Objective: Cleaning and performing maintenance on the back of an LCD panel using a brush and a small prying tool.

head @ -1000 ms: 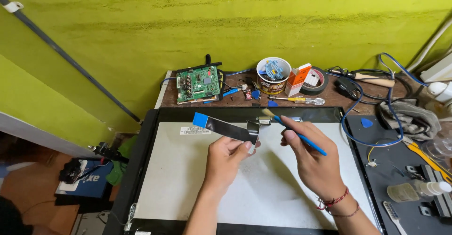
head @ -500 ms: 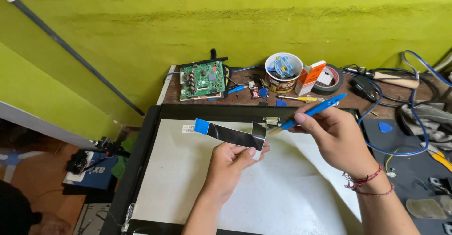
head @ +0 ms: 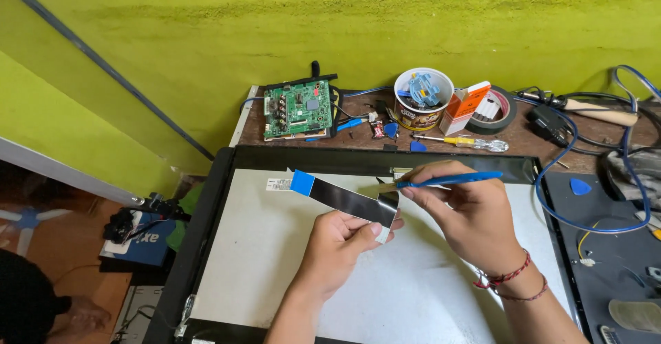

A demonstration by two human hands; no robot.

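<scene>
My left hand pinches a flat black ribbon cable with a blue end tab, held level above a large white panel in a black frame. My right hand is just to the right of the cable's near end and grips a thin blue tool, which lies almost level with its tip by the cable end. Both hands hover over the upper middle of the panel.
Behind the panel on a wooden bench lie a green circuit board, a round tub of small parts, an orange box, a tape roll and a screwdriver. Blue cables loop at the right. A yellow-green wall rises behind.
My right hand has dropped slightly and turned the blue tool from a raised slant to nearly level, closer to the cable end. My left hand still holds the cable in about the same place.
</scene>
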